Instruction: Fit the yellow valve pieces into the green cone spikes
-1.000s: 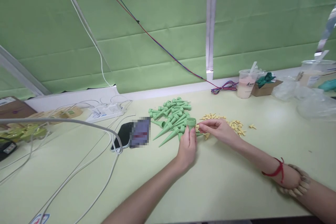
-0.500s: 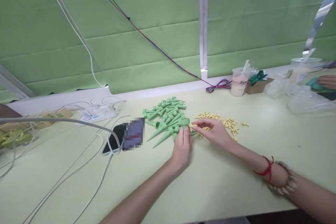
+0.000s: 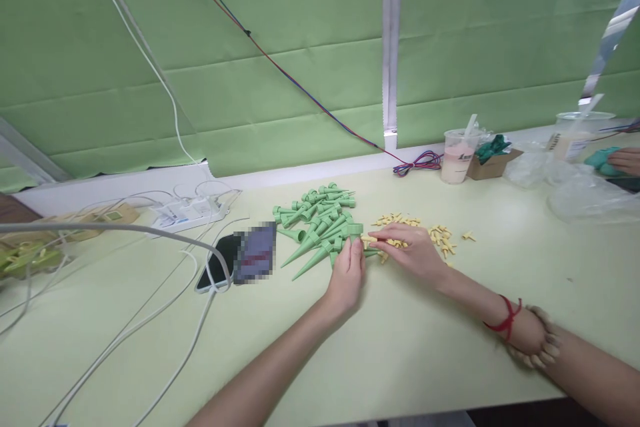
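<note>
Now my left hand [image 3: 346, 271] has lowered its green cone [image 3: 354, 232] tableward, my right hand [image 3: 413, 250] still pinching a yellow piece [image 3: 369, 239] against it.

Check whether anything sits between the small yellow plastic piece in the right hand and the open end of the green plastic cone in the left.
Nothing visible does: the yellow piece in the right hand is directly at the green cone's mouth, held by the left hand.

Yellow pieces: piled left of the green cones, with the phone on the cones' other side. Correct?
Not quite. The head view shows the yellow pieces piled to the right of the green cones, by the right hand. The phone does lie on the cones' other side, to their left.
</note>
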A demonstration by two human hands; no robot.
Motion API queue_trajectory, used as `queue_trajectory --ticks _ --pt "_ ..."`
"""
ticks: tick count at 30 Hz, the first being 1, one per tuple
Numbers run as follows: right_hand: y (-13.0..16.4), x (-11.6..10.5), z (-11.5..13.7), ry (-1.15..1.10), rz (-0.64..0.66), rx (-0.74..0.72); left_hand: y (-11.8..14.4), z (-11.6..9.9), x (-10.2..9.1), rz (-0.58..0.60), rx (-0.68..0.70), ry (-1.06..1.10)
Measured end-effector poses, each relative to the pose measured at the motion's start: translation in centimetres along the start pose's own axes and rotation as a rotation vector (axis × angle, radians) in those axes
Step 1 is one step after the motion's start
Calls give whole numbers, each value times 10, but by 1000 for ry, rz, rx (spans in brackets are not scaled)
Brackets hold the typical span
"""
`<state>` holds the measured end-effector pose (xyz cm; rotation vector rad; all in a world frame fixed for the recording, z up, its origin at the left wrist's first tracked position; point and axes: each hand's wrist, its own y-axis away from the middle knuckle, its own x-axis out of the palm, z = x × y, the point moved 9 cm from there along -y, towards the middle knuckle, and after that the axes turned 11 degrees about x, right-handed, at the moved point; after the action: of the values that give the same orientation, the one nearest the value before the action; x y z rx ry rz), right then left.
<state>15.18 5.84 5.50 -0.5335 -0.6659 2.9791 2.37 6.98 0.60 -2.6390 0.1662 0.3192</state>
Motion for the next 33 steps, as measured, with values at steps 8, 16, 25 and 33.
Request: queue_trajectory --ticks 8,16,25,33 --pt "-5 14 -29 -200 157 352 -1 1 6 79 -15 37" --pt "-7 19 -39 -270 245 414 -2 1 7 91 -8 32" --pt "-8 19 -39 -260 275 422 -2 1 6 81 -15 39" --pt "-10 16 -40 -247 261 397 -3 1 6 82 -2 37"
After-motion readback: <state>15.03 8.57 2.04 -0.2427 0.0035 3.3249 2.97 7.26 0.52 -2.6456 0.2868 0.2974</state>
